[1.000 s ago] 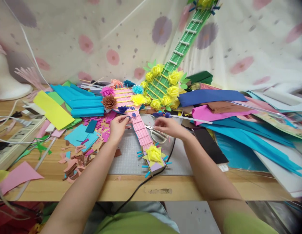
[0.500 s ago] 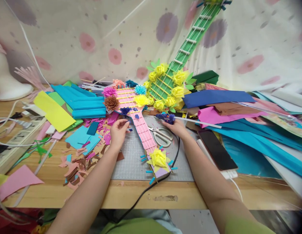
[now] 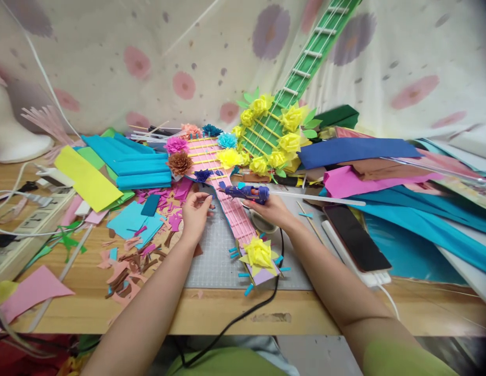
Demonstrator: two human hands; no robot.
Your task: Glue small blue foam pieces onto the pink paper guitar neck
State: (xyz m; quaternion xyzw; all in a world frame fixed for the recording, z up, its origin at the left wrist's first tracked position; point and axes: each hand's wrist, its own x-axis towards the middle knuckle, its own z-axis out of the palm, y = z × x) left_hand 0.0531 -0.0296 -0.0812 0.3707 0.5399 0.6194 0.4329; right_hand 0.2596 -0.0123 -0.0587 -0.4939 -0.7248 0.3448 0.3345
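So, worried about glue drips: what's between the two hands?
Head view: the pink paper guitar neck, on the grey cutting mat, crosses between left hand and right hand gripping the blue plastic glue gun.

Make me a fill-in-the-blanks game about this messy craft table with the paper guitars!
1. The blue tool in the right hand is a glue ____.
2. The paper flower at the near end of the pink guitar is coloured ____.
3. The other guitar, leaning on the spotted cloth behind, is coloured ____.

Missing words: gun; yellow; green.
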